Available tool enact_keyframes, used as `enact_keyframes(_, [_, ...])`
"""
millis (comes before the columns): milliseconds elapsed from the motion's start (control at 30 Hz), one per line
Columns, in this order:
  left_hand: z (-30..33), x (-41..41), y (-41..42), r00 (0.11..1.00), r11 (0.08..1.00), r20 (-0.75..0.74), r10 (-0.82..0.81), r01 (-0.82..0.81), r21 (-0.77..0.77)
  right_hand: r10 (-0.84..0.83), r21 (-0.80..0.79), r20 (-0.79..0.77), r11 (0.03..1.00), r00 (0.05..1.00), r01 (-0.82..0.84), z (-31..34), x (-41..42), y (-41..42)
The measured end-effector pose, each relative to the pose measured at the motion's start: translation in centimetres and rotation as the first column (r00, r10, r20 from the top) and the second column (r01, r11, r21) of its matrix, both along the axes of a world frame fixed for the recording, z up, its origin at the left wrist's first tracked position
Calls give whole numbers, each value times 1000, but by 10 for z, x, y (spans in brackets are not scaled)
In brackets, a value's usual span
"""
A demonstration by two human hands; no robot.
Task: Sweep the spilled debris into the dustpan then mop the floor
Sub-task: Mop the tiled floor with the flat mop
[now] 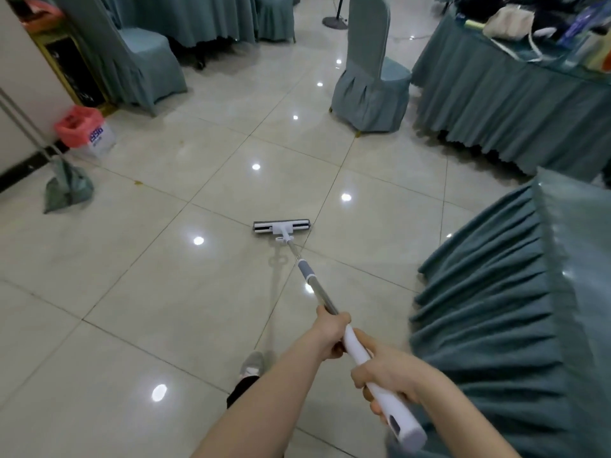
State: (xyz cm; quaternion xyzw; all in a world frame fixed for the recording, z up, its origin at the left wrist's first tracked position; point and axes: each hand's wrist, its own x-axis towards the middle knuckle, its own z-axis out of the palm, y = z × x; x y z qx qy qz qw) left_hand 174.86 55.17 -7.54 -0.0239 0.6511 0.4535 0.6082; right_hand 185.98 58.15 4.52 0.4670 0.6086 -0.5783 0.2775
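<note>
From the head camera, both hands are on the mop (pixel 299 259), and the grip is firm at both ends. The left hand (pixel 332 332) is wrapped round the pole where the metal tube meets the white handle, fingers curled under and clamped on it. The right hand (pixel 385 375) sits lower and nearer the body, fingers closed round the white handle, with the grey end cap poking out past it toward the bottom of the frame. A short bare stretch of white handle shows between the two hands.

Out ahead, the pole runs up and away from the left hand, past a grey collar, down to the mop head (pixel 282 226). That head lies flat on the floor (pixel 132 266), well forward of both hands, square across a tile seam, its long side running left to right. The pole's faint shadow falls on the tiles just to its left.

A shoe (pixel 253 363) shows below the left forearm. The tiles are glossy and throw back ceiling lights. A small yellowish speck (pixel 138 183) lies on the floor far left of the mop head. Beyond it, by the wall, stands a bin (pixel 84 128) with a pink liner. A covered chair (pixel 370 84) stands far ahead, a table (pixel 515 104) draped in teal cloth beside it carries bags and clutter, and more teal skirting (pixel 496 325) hangs close on the right.
</note>
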Motion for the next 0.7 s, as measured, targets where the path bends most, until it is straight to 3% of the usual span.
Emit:
enact_keyframes(100, [1,13,-4,996,998,58,68,-68,6,-14,38,-4,999,1000,14,-4,13,-6])
enact_keyframes(233, [-17,-9,1,994,994,-10,111,-111,5,-71,130,-39,989,997,76,-28,-7,-15])
enact_keyframes(367, [-34,-47,6,994,995,-58,93,-95,-25,-20,176,-85,984,996,35,-53,-44,-16])
enact_keyframes(700, [-67,-263,130,973,973,44,227,-228,20,151,229,-89,965,985,-127,-90,-249,103])
